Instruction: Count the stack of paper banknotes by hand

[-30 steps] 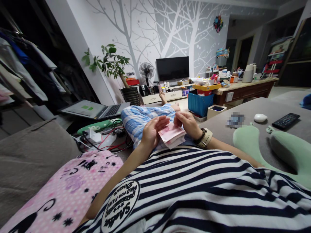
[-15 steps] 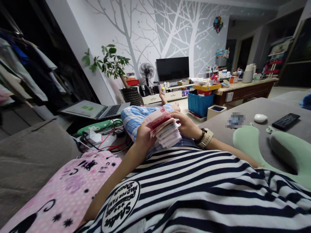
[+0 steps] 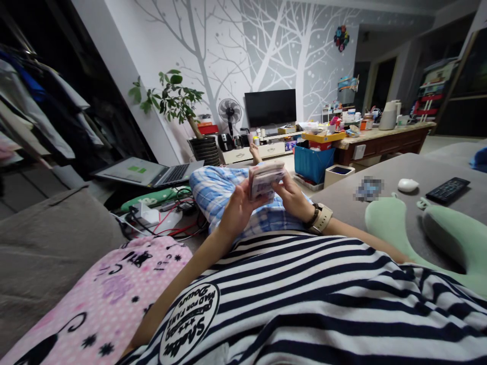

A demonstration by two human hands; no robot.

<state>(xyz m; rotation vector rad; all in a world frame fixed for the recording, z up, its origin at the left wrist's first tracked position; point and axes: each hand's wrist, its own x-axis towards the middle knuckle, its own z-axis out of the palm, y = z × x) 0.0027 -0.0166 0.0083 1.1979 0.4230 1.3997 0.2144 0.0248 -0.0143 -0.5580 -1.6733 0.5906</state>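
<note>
A thick stack of banknotes [image 3: 265,182] is held up over my lap, its edges gathered into a fairly even block. My left hand [image 3: 239,207] grips the stack from the left and below, thumb along its near left side. On the right, my right hand [image 3: 293,198] closes on the other end, its thumb against the face of the notes. Blue and white checked trousers [image 3: 216,190] lie beneath both hands. The fingers behind the stack are hidden.
To the left are an open laptop [image 3: 148,172], tangled cables [image 3: 186,223] and a pink blanket [image 3: 125,284]. On the sofa at right lie a white mouse-shaped object [image 3: 408,185], a black remote [image 3: 448,190] and a green neck pillow [image 3: 445,233]. A blue bin [image 3: 314,163] stands ahead.
The notes, fanned and folded over with a red one on top before, are now squared into a compact, more upright block. Both hands have shifted their grip around it.
</note>
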